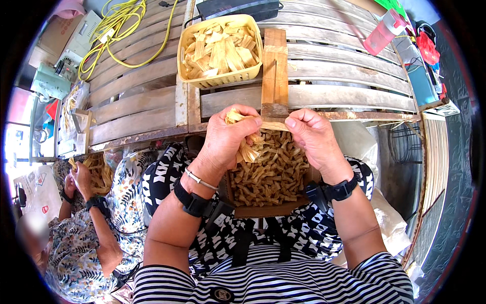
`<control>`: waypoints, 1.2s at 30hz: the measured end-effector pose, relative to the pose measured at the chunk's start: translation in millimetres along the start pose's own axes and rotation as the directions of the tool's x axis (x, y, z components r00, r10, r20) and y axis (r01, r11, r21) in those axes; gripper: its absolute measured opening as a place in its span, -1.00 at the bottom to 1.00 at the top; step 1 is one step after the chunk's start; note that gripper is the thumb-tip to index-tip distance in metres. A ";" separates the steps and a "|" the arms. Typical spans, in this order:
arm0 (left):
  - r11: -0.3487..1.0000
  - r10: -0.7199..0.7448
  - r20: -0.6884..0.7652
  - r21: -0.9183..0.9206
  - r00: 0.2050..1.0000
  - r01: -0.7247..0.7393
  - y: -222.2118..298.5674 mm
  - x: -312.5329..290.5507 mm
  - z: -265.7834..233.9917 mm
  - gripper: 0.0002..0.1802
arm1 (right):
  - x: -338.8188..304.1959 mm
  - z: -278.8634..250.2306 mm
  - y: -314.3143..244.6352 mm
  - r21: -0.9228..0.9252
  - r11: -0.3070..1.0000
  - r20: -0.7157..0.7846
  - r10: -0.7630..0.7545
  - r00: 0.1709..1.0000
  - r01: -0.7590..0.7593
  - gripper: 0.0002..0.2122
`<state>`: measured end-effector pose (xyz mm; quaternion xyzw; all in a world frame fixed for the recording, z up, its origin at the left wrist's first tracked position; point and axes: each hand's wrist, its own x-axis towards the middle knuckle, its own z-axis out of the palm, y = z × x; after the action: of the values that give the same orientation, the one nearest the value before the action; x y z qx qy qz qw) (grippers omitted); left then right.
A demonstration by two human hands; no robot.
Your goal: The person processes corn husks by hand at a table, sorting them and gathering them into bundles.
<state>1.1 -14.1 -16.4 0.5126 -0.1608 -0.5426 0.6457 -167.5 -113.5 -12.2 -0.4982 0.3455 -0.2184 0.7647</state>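
Note:
A pale yellow dried strip (274, 125) is stretched level between my two hands, above the near edge of the slatted table. My left hand (230, 133) is closed on one end of it and also holds a crumpled bunch of similar strips (249, 150) in its palm. With thumb and fingertips, my right hand (313, 136) pinches the strip's other end. Below both hands, a cardboard box (263, 210) between my knees is filled with many short, knotted-looking brown pieces (268, 177).
On the slatted table (329, 96) stand a yellow basket (217, 80) of flat strips, a wooden block (275, 76), a pink bottle (386, 31) and a coiled yellow cable (114, 30). At the left, another person's hands (81, 180) work beside more strips (100, 175).

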 end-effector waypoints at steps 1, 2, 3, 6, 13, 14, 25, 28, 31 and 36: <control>1.000 0.020 0.000 0.007 1.000 -0.020 1.7 -0.3 -0.7 -0.85 | 0.8 -1.3 -1.0 -0.056 0.998 -0.009 -0.033 0.999 0.032 -0.88; 0.999 0.039 0.000 0.013 0.999 -0.039 2.9 0.1 -1.2 -0.84 | 2.8 -3.3 -2.8 -0.112 0.992 -0.016 -0.066 0.998 0.063 -0.88; 1.000 0.025 0.002 0.014 1.000 -0.025 2.5 2.2 -1.6 -0.84 | 5.2 -5.4 -4.3 -0.168 0.981 -0.022 -0.099 0.995 0.094 -0.88; 1.000 -0.011 0.021 -0.005 1.000 0.011 -1.9 14.6 -0.8 -0.84 | 15.1 -8.6 -1.4 -0.335 0.928 -0.098 -0.205 0.974 0.161 -0.88; 0.984 0.118 -0.007 0.133 0.993 -0.117 -3.6 39.6 8.6 -0.84 | 39.9 -5.4 0.9 -0.530 0.791 -0.152 -0.444 0.883 0.306 -0.91; 0.982 0.126 -0.005 0.143 0.992 -0.124 -3.8 43.0 7.4 -0.84 | 41.6 -4.5 0.5 -0.545 0.778 -0.152 -0.458 0.876 0.312 -0.91; 0.827 0.273 -0.200 0.549 0.941 -0.123 -24.4 72.3 -5.5 -0.77 | 61.9 -5.5 6.7 -0.865 0.486 -0.318 -0.345 0.883 -0.122 -0.90; 0.906 0.189 -0.219 0.415 0.957 -0.083 -20.2 68.0 -8.9 -0.74 | 54.8 -18.3 3.8 -0.473 0.871 -0.314 -0.308 0.898 0.133 -0.90; 0.915 0.168 -0.154 0.391 0.974 -0.096 -7.2 49.7 -3.2 -0.74 | 48.7 -19.0 0.5 0.194 0.949 -0.103 -0.231 0.968 0.247 -0.83; 0.963 -0.132 0.080 0.246 0.988 0.109 -2.9 22.0 5.1 -0.78 | 33.7 4.1 -10.1 0.573 0.797 0.035 -0.259 0.965 0.192 -0.76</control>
<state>3.5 -35.3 -24.3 0.5694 -0.2247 -0.5811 0.5362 -141.9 -137.9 -12.4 -0.2987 0.1602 -0.3720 0.8641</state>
